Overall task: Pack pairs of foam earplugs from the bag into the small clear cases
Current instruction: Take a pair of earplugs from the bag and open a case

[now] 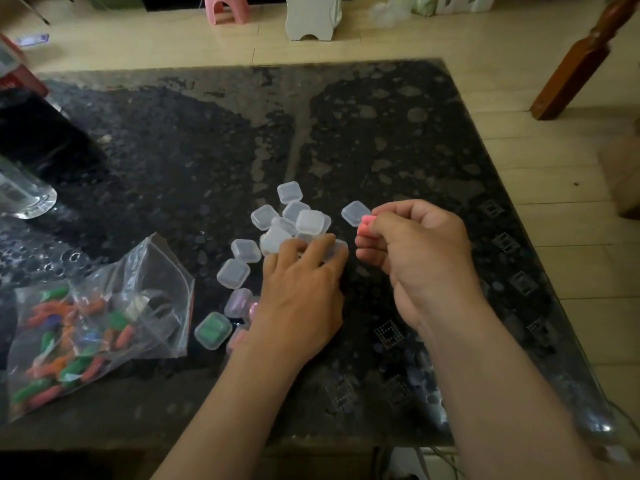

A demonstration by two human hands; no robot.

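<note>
At the far left edge I see one clear bottle [24,199] standing on the dark speckled surface [381,133]. Next comes one zip bag [145,271], lying open-mouthed, with a loose mass of earplugs [69,348] inside in green, orange and blue, too many and too blurred for me to count.

Just right of the bag I make out three filled, closed cases close together: a green case [213,330], a purple case [238,302] and a pink case [252,308], the last partly hidden by the wrist.

Above them lie the empty cases [290,192]. I count about nine, two apart at the left and the rest heaped so that they overlap, so I cannot give an exact figure.

My left hand [298,299] rests palm down with its fingers loosely spread over the near side of the heap, the fingertips touching a case there.

One lone case [355,213] sits closed just beside my right hand [422,251]. That hand is curled, pinching a pink earplug [365,223] between thumb and fingertips above the surface. I cannot tell whether it holds one or two.
</note>
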